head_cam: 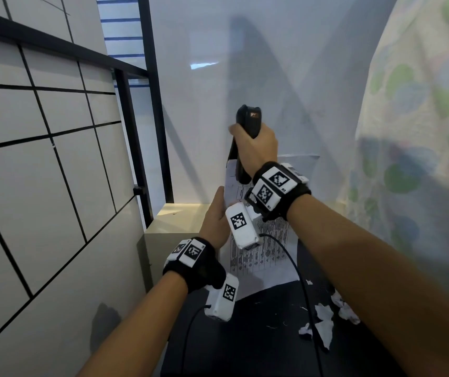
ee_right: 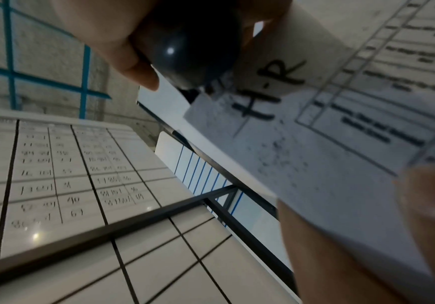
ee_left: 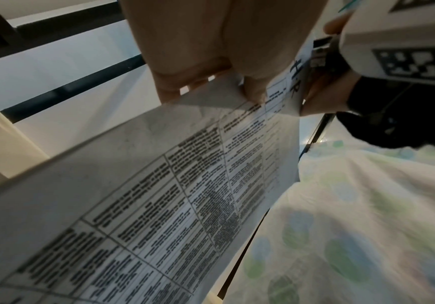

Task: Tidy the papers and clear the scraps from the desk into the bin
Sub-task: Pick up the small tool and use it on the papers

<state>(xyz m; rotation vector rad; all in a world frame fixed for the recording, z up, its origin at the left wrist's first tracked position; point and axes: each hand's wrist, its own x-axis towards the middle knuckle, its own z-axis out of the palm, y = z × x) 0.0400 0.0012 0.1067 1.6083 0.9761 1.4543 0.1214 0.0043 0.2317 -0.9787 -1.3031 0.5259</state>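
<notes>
Nearest you, torn scraps (head_cam: pixel 326 319) lie on the dark bench (head_cam: pixel 258 336), not yet binned. Beyond them, your left hand (head_cam: pixel 215 219) pinches the papers (head_cam: pixel 261 254), lifted upright; "H-R" is handwritten at the corner. Farthest, your right hand (head_cam: pixel 256 148) grips a black stapler (head_cam: pixel 245 142) at that corner. You seem to be stapling; next, squeeze squarely.

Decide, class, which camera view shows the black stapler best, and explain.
The head view: the stapler shows nearly whole, gripped by the right hand over the papers. The right wrist view shows only its blurred rounded end; the left wrist view, a sliver.
</notes>
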